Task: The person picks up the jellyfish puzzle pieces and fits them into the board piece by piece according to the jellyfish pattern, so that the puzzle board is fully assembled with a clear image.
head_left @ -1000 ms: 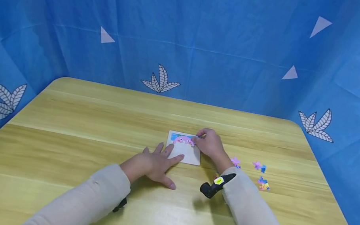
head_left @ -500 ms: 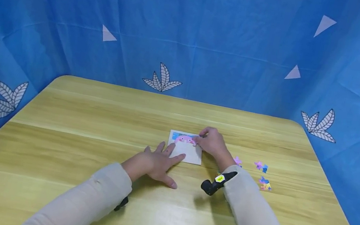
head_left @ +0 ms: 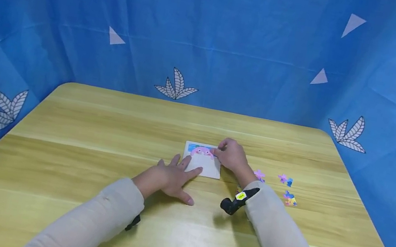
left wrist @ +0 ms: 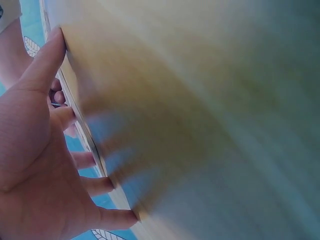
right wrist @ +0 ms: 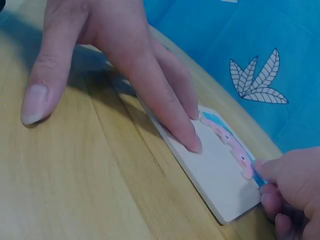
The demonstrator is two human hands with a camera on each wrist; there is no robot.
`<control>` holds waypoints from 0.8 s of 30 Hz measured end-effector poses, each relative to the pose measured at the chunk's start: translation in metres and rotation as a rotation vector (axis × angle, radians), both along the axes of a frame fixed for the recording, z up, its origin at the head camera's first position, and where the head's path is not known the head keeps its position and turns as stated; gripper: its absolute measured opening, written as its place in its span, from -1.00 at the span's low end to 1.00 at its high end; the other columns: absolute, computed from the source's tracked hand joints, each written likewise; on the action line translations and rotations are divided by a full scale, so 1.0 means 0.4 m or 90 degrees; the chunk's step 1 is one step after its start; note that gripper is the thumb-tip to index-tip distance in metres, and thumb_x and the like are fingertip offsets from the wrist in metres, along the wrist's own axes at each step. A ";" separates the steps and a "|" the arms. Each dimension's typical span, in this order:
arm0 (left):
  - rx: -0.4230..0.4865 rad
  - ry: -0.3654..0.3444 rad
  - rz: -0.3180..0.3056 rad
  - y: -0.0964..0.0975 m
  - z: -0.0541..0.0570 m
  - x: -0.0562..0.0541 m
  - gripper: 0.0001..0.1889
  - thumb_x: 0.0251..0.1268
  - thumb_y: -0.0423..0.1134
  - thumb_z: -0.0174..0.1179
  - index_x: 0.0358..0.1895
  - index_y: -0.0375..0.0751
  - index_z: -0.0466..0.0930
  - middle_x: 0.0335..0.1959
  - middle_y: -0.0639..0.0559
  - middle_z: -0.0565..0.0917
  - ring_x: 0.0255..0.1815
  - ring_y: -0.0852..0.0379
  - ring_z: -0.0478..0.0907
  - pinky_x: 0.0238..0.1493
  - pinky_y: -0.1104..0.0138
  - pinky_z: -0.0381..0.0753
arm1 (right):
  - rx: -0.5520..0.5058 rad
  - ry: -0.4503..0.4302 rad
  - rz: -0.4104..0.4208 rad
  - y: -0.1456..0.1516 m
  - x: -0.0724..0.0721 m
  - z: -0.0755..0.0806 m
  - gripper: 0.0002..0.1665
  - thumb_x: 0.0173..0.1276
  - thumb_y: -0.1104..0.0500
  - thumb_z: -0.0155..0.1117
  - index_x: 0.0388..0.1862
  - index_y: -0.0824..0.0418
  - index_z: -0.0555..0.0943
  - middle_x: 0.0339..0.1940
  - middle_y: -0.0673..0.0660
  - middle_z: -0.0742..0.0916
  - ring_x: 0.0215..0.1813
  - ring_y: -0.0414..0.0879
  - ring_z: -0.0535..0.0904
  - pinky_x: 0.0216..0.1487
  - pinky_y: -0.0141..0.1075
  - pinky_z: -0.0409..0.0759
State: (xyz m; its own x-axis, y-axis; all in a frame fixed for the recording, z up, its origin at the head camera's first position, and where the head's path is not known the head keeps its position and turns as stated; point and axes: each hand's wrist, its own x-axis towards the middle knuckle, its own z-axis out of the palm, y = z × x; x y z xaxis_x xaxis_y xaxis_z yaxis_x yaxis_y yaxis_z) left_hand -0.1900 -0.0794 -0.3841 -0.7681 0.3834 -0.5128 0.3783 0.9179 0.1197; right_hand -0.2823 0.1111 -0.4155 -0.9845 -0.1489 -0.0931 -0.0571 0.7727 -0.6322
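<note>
A small white puzzle board (head_left: 210,170) lies on the table, with joined pink-and-blue puzzle pieces (head_left: 202,151) along its far side. My left hand (head_left: 169,179) is spread flat, its fingertips resting on the board's near left part. At the far right corner, my right hand (head_left: 233,155) pinches a blue puzzle piece (right wrist: 258,178) with thumb and curled fingers, down at the board's edge. Most of that piece is hidden by the thumb. In the left wrist view, the left palm (left wrist: 40,155) shows, fingers apart and tips on the table side.
Loose puzzle pieces (head_left: 259,175) lie right of the board, partly behind the right forearm. More puzzle pieces (head_left: 290,198) lie farther right on the wooden table (head_left: 122,123). A blue curtain (head_left: 214,33) hangs behind the table.
The view shifts slightly. Both hands keep their places on the board; the right fingers barely move at the corner.
</note>
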 end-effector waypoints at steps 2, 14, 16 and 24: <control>-0.001 0.004 -0.002 -0.001 0.000 0.001 0.01 0.01 0.48 0.06 0.50 0.33 -0.23 0.55 -0.10 -0.30 0.52 -0.26 -0.31 0.31 -0.30 -0.04 | -0.010 -0.001 0.012 0.004 0.006 0.006 -0.66 0.35 -0.05 0.20 -0.17 0.22 0.52 -0.43 0.11 0.65 -0.44 -0.09 0.52 -0.43 -0.30 0.45; 0.007 0.017 -0.005 -0.006 -0.003 0.006 0.01 0.01 0.47 0.07 0.50 0.32 -0.21 0.55 -0.11 -0.29 0.51 -0.27 -0.29 0.31 -0.30 -0.04 | -0.017 -0.026 0.071 0.106 0.032 0.055 -0.60 0.40 0.02 0.14 0.05 0.27 0.52 -0.28 0.19 0.67 -0.39 -0.04 0.58 -0.40 -0.24 0.52; 0.008 0.018 -0.005 -0.006 -0.003 0.007 0.00 0.01 0.47 0.07 0.50 0.32 -0.21 0.55 -0.10 -0.29 0.52 -0.26 -0.29 0.31 -0.30 -0.04 | 0.008 -0.022 0.082 0.125 0.036 0.059 -0.58 0.37 0.03 0.18 0.06 0.28 0.53 -0.20 0.21 0.66 -0.30 -0.02 0.58 -0.31 -0.21 0.54; 0.017 0.013 -0.004 -0.005 -0.008 0.006 0.00 0.02 0.46 0.08 0.50 0.32 -0.21 0.55 -0.10 -0.29 0.52 -0.26 -0.30 0.31 -0.31 -0.06 | 0.066 -0.036 0.116 0.198 0.065 0.062 -0.63 0.24 0.04 0.33 -0.13 0.29 0.57 -0.24 0.16 0.66 -0.24 -0.04 0.55 -0.23 -0.22 0.53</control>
State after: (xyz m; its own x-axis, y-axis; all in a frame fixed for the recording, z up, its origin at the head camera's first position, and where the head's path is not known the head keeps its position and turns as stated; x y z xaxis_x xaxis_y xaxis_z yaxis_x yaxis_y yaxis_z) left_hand -0.1874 -0.0813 -0.3873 -0.7759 0.4016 -0.4866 0.3866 0.9121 0.1365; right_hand -0.2563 0.1904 -0.3907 -0.9348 -0.3113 -0.1710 -0.1692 0.8137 -0.5561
